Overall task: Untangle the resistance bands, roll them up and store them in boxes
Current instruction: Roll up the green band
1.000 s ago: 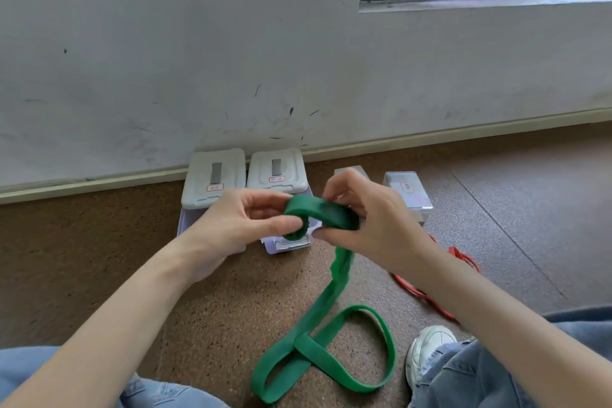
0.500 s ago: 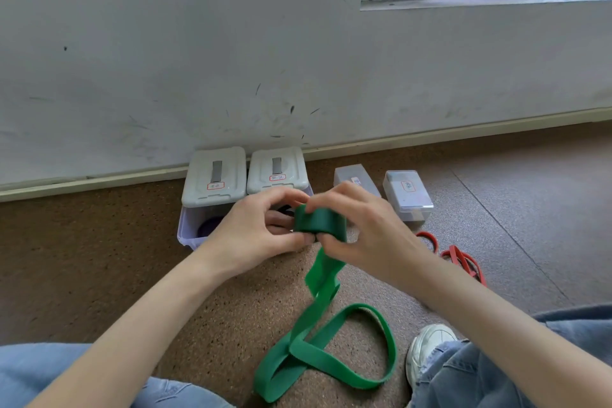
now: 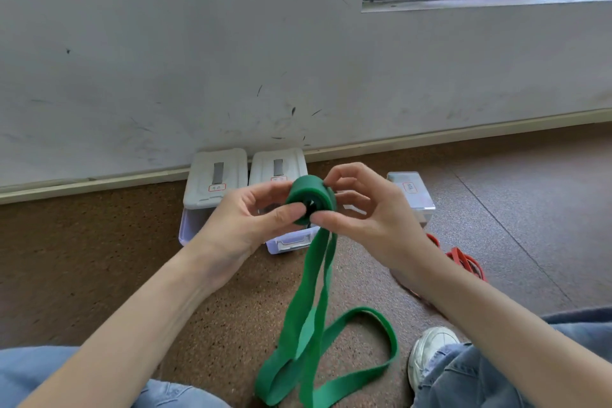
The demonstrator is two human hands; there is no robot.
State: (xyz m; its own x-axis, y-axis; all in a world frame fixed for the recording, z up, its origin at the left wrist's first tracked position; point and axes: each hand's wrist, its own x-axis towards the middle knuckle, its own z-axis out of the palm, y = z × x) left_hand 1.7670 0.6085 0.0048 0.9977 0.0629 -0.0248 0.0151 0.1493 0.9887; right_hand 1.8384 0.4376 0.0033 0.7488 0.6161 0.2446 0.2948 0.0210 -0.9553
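The person sits on the brown floor (image 3: 99,258) facing the cracked white wall (image 3: 165,76), both hands raised in front of them. Between the hands is a green resistance band (image 3: 311,199), its upper part wound into a small roll held in the air above the boxes. The left hand (image 3: 241,225) pinches the roll, thumb pressed on its near lower edge and the other fingers curled behind it. The right hand (image 3: 371,219) pinches it from the other side, thumb tip at the roll's lower right and index finger curved over the top, the remaining fingers loosely bent. The unrolled rest of the band hangs straight down from the roll as two strands and ends in loops lying on the floor between the person's jeans-clad legs, near a white sneaker (image 3: 430,351).

Against the wall's skirting stand two white lidded boxes (image 3: 217,175), side by side, each with a small label. A clear lidded box (image 3: 412,192) sits to the right, partly behind the right hand. A red resistance band (image 3: 463,262) lies in a heap on the floor just beyond the right wrist.
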